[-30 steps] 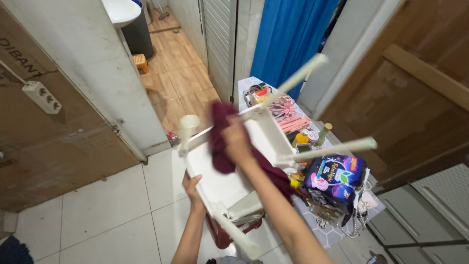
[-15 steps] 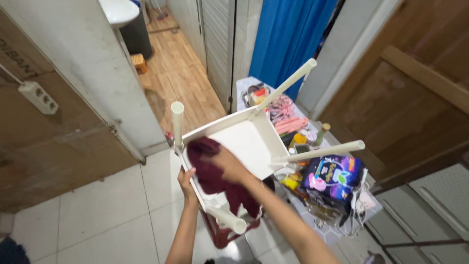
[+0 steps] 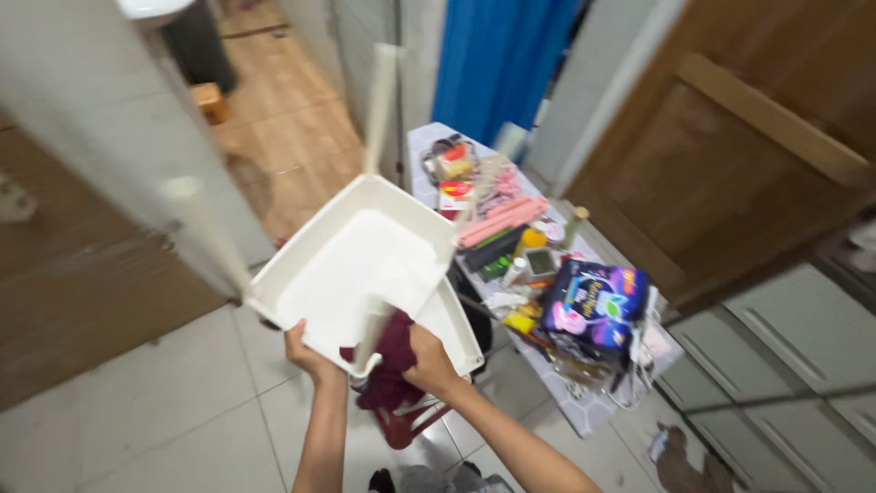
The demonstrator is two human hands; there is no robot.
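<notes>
Left hand grips rim of upturned white stool. Right hand, fingers closed on maroon cloth, has slid from stool top to near edge. Cluttered counter beside.

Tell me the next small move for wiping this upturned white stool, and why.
Probably slide the maroon cloth up the near leg: the right hand presses the cloth at that leg's base, while the left hand steadies the white stool by its seat edge.
</notes>
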